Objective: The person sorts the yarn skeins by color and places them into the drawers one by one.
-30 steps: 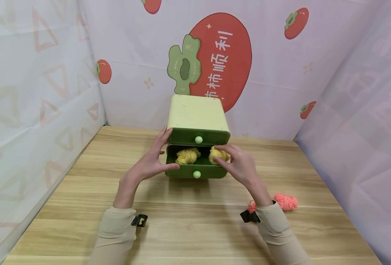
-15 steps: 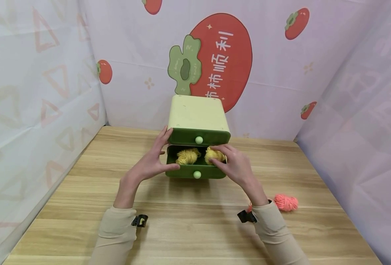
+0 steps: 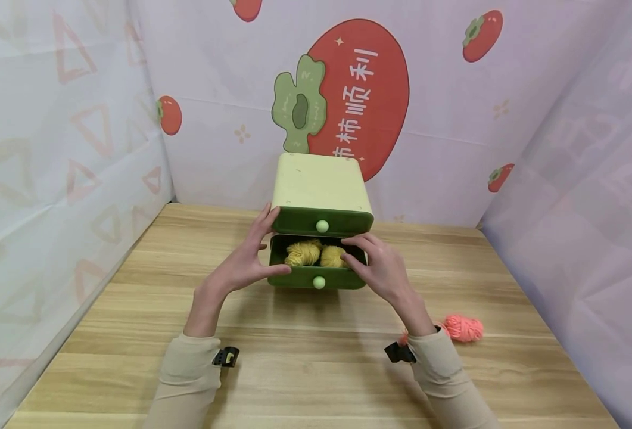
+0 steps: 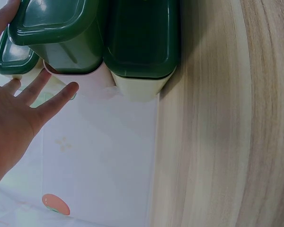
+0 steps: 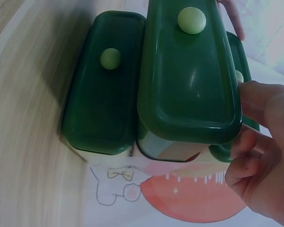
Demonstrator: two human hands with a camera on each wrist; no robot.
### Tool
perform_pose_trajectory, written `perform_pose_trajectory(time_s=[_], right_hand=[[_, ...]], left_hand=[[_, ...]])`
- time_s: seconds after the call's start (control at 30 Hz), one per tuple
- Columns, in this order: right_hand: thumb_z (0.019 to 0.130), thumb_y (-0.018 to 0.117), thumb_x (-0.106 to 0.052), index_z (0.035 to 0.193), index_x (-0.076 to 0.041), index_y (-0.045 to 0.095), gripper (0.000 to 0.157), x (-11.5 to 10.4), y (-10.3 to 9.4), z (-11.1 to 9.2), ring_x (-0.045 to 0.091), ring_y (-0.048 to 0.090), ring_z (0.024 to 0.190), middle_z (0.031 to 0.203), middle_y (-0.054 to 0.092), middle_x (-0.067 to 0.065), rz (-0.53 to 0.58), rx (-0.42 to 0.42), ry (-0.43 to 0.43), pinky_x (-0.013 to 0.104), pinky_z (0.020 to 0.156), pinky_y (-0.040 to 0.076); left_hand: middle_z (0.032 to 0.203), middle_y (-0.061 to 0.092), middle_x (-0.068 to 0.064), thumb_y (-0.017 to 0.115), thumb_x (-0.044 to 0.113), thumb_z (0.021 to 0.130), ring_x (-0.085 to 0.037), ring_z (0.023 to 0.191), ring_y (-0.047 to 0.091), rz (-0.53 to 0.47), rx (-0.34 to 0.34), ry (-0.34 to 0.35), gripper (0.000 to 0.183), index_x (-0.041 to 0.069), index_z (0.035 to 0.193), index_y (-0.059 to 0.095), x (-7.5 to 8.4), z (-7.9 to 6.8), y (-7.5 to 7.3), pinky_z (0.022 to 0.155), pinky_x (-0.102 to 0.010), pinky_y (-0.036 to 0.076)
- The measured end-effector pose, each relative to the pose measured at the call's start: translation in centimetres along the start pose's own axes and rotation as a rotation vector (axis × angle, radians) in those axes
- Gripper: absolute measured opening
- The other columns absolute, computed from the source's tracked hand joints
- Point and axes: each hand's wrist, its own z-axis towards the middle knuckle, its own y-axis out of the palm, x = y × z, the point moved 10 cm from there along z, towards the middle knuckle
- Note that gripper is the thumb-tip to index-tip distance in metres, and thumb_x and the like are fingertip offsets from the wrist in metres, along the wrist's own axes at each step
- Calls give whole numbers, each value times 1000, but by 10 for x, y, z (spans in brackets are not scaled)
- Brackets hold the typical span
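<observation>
A cream cabinet [image 3: 318, 179] with green drawers stands against the back wall. Its middle drawer [image 3: 294, 279] is pulled out and holds two skeins of yellow yarn side by side, a left skein [image 3: 302, 252] and a right skein [image 3: 333, 256]. My left hand [image 3: 240, 262] spreads along the cabinet's left side, fingertips by the top drawer [image 3: 299, 221] and thumb over the middle drawer's front rim. At the middle drawer's right end is my right hand [image 3: 382, 265], finger and thumb apart inside the opening, the thumb tip right at the right skein's edge.
A skein of pink yarn [image 3: 463, 328] lies on the wooden table [image 3: 305, 375] at the right, partly behind the right sleeve. In the right wrist view, the bottom drawer [image 5: 104, 94] is closed. Printed cloth walls [image 3: 214, 71] enclose the table's back and sides.
The right skein of yellow yarn has moved left in the drawer, up against the other. My right hand shifted slightly left and its fingers have come off the skein's sides. My left hand stayed put.
</observation>
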Motion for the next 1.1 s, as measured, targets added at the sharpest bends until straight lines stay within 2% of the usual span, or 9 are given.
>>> perform_pose_trajectory(time_s=[0.2, 0.33, 0.5, 0.7, 0.83, 0.97, 1.1], right_hand=[[88, 77, -24, 112, -14, 75, 26, -3, -5, -5, 4, 44, 54, 103, 70, -1, 7, 32, -35, 21, 46, 37], [87, 78, -20, 109, -13, 75, 24, -12, -9, -8, 2, 42, 53, 100, 69, -1, 36, 56, -107, 19, 47, 38], [87, 77, -19, 107, -12, 75, 21, -27, -4, -13, 1, 41, 51, 95, 69, 0, 66, 27, -198, 17, 47, 38], [85, 79, -19, 106, -17, 75, 21, -47, 3, -20, 1, 51, 57, 91, 65, -5, 25, 5, -276, 15, 48, 39], [84, 80, -20, 107, -19, 74, 25, -57, 11, -24, 2, 52, 55, 90, 66, -6, -16, -8, -318, 14, 45, 35], [85, 79, -23, 108, -18, 74, 24, -64, 21, -28, 1, 56, 58, 87, 66, -7, -54, -46, -344, 13, 44, 35], [88, 76, -25, 107, -20, 74, 20, -66, 30, -31, -1, 60, 62, 83, 69, -12, -93, -82, -343, 16, 47, 41]], left_hand=[[166, -12, 15, 85, 29, 80, -29, 146, 32, 10, 1, 7, 115, 44, 158, 1, 1, 1, 0, 110, -55, 43], [166, -12, 15, 85, 29, 80, -30, 146, 32, 5, 0, 10, 116, 45, 158, 1, 1, 1, 0, 110, -56, 42], [166, -12, 15, 85, 28, 80, -31, 147, 31, -2, 3, 10, 116, 45, 158, 2, 0, 1, 0, 110, -59, 41], [166, -12, 17, 85, 30, 79, -28, 146, 32, 4, 5, -1, 115, 46, 157, 2, -2, 1, 0, 110, -58, 41], [166, -12, 17, 85, 30, 80, -29, 146, 33, 8, 6, 0, 115, 46, 157, 2, -2, 1, 0, 110, -58, 42], [166, -11, 17, 85, 29, 80, -29, 145, 34, 9, 6, 0, 115, 46, 157, 2, -1, 1, 0, 110, -57, 42], [166, -11, 15, 85, 29, 80, -29, 145, 34, 17, 8, 4, 115, 46, 157, 2, 0, 1, -1, 110, -55, 43]])
